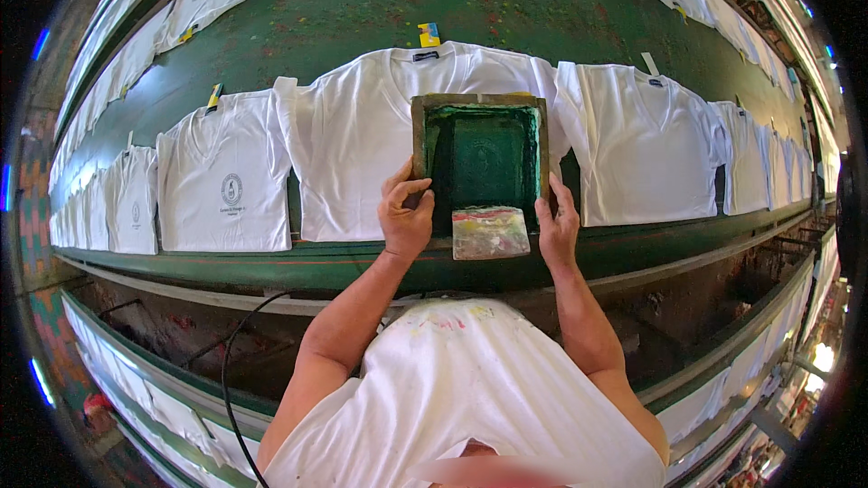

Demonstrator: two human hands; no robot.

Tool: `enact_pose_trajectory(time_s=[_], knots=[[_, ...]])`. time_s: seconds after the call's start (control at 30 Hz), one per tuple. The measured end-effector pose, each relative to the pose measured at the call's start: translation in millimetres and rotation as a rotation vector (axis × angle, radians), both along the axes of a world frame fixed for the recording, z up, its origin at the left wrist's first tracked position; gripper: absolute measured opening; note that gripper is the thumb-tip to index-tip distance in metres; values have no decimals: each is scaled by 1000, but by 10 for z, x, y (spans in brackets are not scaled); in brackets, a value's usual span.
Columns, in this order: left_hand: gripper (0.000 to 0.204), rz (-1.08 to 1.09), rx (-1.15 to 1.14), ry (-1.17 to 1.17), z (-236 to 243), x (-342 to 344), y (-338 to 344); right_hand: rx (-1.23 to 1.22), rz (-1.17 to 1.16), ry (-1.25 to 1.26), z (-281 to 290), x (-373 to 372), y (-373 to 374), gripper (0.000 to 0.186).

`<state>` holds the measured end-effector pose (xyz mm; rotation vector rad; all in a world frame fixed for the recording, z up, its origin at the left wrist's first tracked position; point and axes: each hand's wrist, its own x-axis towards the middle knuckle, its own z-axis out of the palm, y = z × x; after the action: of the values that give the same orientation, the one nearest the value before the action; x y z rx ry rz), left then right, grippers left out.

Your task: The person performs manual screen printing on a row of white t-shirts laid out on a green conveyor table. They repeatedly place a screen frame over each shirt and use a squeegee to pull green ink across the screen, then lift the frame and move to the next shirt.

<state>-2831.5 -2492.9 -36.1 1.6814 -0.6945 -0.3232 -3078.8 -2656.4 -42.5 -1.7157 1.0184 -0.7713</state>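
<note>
Between my hands is a screen-printing frame (479, 101) with a dark wooden rim and green mesh, which shows a faint round emblem. The frame lies over a white V-neck T-shirt (348, 145) and covers its chest. My left hand (404, 217) is closed on the frame's left side, near its lower corner. On the opposite side, my right hand (558, 224) holds the right rim, thumb and fingers bent around it. A paint-smeared squeegee (490, 235) rests at the frame's near end, tilted over the near rim; neither hand touches it.
The shirts lie along a long green table (380, 9). To the left, a white T-shirt (226, 181) bears a dark round print; to the right lies a plain white T-shirt (646, 154). A black cable (226, 380) hangs beside my left arm. More shirts line the far side and the table behind.
</note>
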Motion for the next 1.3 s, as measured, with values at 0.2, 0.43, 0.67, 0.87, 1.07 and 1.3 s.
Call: enact_pose_trajectory(time_s=[0.2,0.43,0.67,0.87,1.07,1.3], knots=[[21,-13,-7,11,-51,51,14,-43,-5,76,-34,-22,-22,48],[16,3,15,40,-163,113,-29,-88,-6,81,-97,37,-86,47],[16,2,-21,68,-186,114,-41,-97,-14,68,-64,61,-80,48],[14,0,21,17,-157,121,-41,-73,-14,90,-58,54,-84,48],[12,15,23,27,-92,100,-45,-60,-11,94,-72,55,-90,49],[13,39,58,36,-137,96,-33,-88,-7,90,-77,63,-105,48]])
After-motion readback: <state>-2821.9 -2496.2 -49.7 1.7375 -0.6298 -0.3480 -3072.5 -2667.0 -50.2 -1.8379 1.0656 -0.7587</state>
